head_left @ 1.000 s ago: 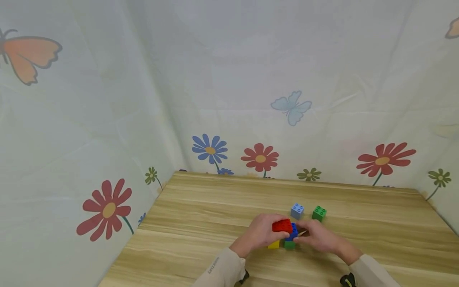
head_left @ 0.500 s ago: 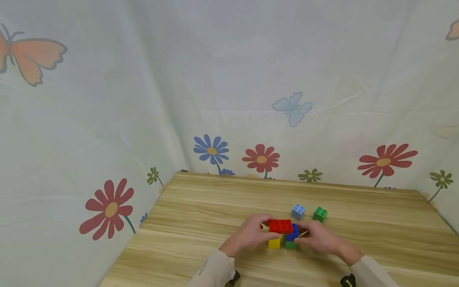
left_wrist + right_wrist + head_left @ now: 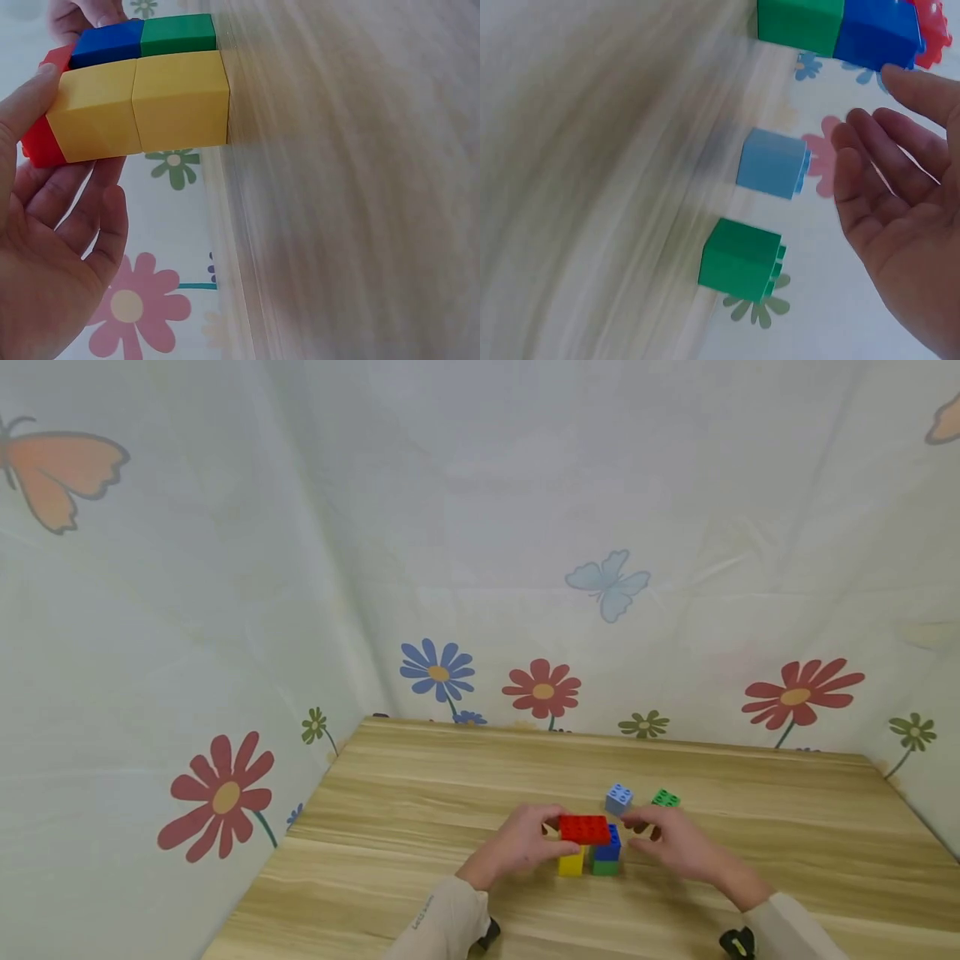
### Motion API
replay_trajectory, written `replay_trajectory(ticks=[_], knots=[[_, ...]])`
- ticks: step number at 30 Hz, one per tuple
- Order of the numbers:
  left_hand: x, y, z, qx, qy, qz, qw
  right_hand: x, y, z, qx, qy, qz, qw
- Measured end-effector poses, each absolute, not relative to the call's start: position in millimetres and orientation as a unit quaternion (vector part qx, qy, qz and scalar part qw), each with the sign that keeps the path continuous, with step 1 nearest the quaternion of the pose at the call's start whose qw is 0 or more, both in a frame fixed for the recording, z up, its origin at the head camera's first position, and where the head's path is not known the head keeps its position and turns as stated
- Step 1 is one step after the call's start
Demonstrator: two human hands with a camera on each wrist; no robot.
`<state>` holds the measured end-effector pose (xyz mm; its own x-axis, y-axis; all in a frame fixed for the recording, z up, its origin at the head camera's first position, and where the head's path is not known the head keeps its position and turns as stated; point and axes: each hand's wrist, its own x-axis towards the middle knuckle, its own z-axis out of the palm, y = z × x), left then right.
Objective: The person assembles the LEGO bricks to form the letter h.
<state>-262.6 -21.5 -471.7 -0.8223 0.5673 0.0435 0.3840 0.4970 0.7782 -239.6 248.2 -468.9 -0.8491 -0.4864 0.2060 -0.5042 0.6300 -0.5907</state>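
A long red building brick (image 3: 585,829) lies across two short stacks, with its studs up. Under its left end are two yellow bricks (image 3: 139,105), one on the other; under its right part a dark blue brick (image 3: 607,843) sits on a green brick (image 3: 605,867). My left hand (image 3: 517,842) pinches the red brick at its left end, thumb on the near side and fingers on the far side. My right hand (image 3: 678,843) is just right of the blue brick, fingers loosely bent and holding nothing; in the right wrist view its thumb tip overlaps the blue brick's edge.
Behind the stacks a light blue brick (image 3: 618,799) stands on the wooden table (image 3: 420,785). A second green brick (image 3: 666,797) stands to its right, partly hidden by my right hand. A flowered cloth (image 3: 480,527) hangs behind the table.
My left hand has slid left along the red brick, baring its studs and now gripping its left end. My right hand has come off the blue brick, moving slightly right and up.
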Motion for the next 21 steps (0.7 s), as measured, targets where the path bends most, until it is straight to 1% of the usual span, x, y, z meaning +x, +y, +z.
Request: replay_trajectory(ticks=[5, 13, 16, 21], knots=[[-263, -22, -471, 0.281, 0.851, 0.428, 0.114, -240, 255, -465, 0.263, -0.906, 0.315, 0.102], [-264, -22, -475, 0.266, 0.849, 0.438, 0.127, -245, 267, -465, 0.217, -0.92, 0.272, 0.179], [-264, -22, -476, 0.263, 0.85, 0.439, 0.127, -249, 271, -467, 0.2, -0.925, 0.263, 0.188], [-263, -22, -476, 0.262, 0.851, 0.437, 0.127, -254, 280, -473, 0.169, -0.936, 0.261, 0.162]])
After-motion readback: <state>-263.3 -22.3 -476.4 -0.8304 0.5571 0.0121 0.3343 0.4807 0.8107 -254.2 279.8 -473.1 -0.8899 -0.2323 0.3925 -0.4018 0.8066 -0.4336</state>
